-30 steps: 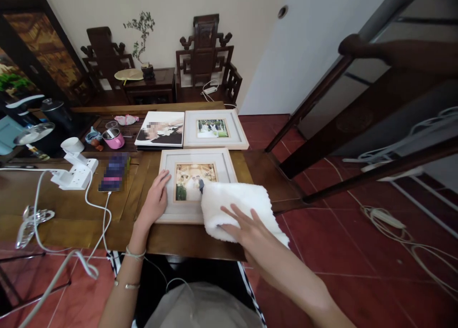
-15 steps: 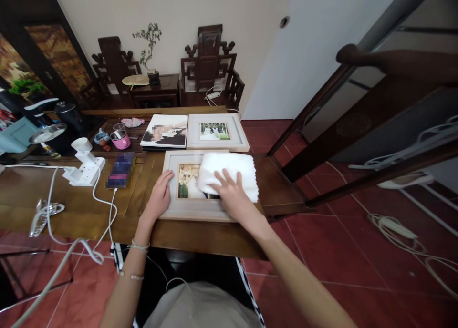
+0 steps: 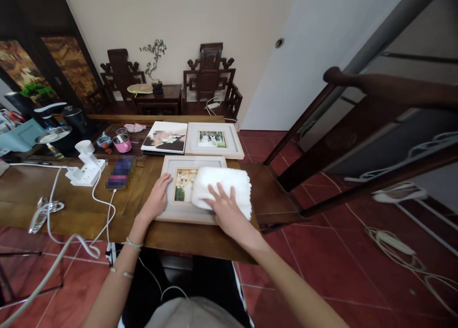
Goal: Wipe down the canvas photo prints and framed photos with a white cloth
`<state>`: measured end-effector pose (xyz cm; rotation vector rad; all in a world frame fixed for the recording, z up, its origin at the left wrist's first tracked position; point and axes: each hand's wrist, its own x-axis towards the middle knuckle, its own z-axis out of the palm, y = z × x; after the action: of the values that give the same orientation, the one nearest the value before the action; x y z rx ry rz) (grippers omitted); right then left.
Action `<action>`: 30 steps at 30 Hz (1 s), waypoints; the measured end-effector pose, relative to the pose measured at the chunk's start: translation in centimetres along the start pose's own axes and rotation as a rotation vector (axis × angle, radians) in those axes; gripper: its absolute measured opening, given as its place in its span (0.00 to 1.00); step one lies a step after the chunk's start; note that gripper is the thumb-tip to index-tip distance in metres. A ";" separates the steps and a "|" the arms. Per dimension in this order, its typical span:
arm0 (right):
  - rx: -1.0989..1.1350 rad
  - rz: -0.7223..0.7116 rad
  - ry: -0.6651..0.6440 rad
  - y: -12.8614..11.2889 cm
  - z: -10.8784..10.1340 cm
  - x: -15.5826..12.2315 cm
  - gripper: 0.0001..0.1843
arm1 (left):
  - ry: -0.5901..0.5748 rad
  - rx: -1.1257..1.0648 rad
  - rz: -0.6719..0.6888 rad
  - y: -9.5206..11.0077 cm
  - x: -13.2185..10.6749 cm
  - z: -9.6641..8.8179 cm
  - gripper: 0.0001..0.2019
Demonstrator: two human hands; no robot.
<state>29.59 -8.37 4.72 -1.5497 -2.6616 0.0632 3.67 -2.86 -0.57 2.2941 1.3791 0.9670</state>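
A light wood picture frame (image 3: 168, 213) with a pale mat and a small photo lies flat on the wooden table, near its front edge. My left hand (image 3: 157, 197) grips the frame's left side, fingers resting on the border. Over the frame's right half, a folded white fluffy cloth (image 3: 234, 182) covers part of the photo and hangs past the frame's right side. My right hand (image 3: 229, 213) presses on this cloth from above, holding it with spread fingers against the frame.
Behind lie a second framed photo (image 3: 232, 147) and a white photo book (image 3: 166, 135). To the left are a charging phone (image 3: 120, 172), a power strip (image 3: 88, 172), loose white cables and a pink cup (image 3: 122, 144). A dark wooden chair (image 3: 318, 142) stands close on the right.
My right hand and the cloth have slid slightly toward me across the frame. My left hand stays on the frame's left side. The camera view has tilted up a little.
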 end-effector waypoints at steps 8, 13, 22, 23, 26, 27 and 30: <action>-0.015 0.014 -0.021 1.9 0.0 5.0 0.30 | 0.025 0.013 -0.010 0.6 0.1 0.1 0.20; 0.026 -0.181 -0.175 -0.1 -2.1 -1.1 0.28 | 0.011 0.022 -0.063 1.6 0.4 -0.2 0.19; 0.110 -0.143 -0.006 4.3 -1.1 2.5 0.25 | -0.087 0.124 -0.056 2.6 0.9 -0.7 0.20; 0.108 -0.110 0.021 4.8 -0.7 3.7 0.25 | -0.093 0.140 -0.056 2.7 1.0 -0.7 0.20; 0.116 -0.051 0.054 5.5 -0.3 5.9 0.24 | -0.093 0.179 -0.063 3.1 1.3 -0.7 0.19; 0.121 -0.043 0.057 5.5 -0.4 6.2 0.23 | -0.091 0.187 -0.065 3.2 1.4 -0.6 0.19; 0.142 -0.046 0.058 5.5 -0.9 6.0 0.23 | -0.086 0.192 -0.071 3.4 1.4 -0.6 0.19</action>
<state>31.47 -0.46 5.47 -1.4255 -2.5845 0.1978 5.99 -3.36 2.28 2.3726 1.5663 0.7345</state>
